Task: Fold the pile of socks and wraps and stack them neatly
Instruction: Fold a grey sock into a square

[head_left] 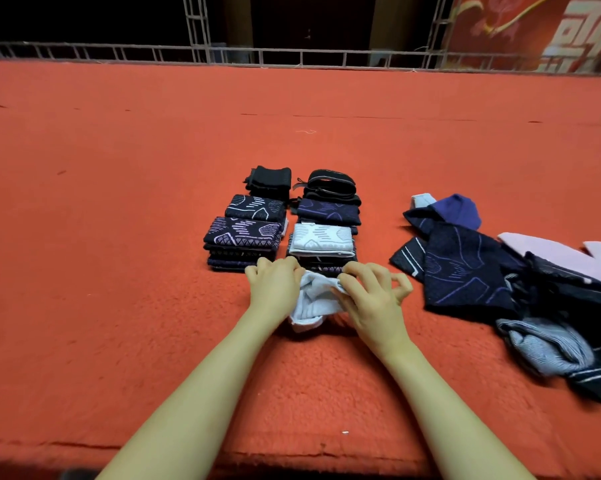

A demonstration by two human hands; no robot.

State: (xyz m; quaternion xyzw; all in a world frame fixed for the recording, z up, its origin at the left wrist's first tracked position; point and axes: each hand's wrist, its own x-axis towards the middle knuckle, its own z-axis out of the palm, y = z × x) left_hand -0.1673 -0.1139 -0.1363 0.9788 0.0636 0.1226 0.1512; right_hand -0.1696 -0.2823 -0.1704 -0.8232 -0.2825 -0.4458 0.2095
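White sock point(311, 299), that's the one in play, lying on the red carpet point(119, 237) just in front of the folded stacks and bunched up between both hands. The left hand point(275, 289) grips its left edge, fingers curled into the fabric. The right hand point(368, 296) pinches the sock's top edge from the other side, thumb and forefinger closed on the cloth, the other fingers curled loosely above the carpet. Beyond the white sock sit the folded stacks: a dark patterned stack point(243, 247) to the left, a stack topped with a white patterned piece point(321, 240) straight behind, more dark folded pieces point(328, 211) and black wraps point(269, 180) further back. Right of the white sock, well apart, sprawls the unfolded pile point(493, 271): navy, purple, pink and grey pieces overlapping. A metal railing point(292, 57) runs along the carpet's far edge.
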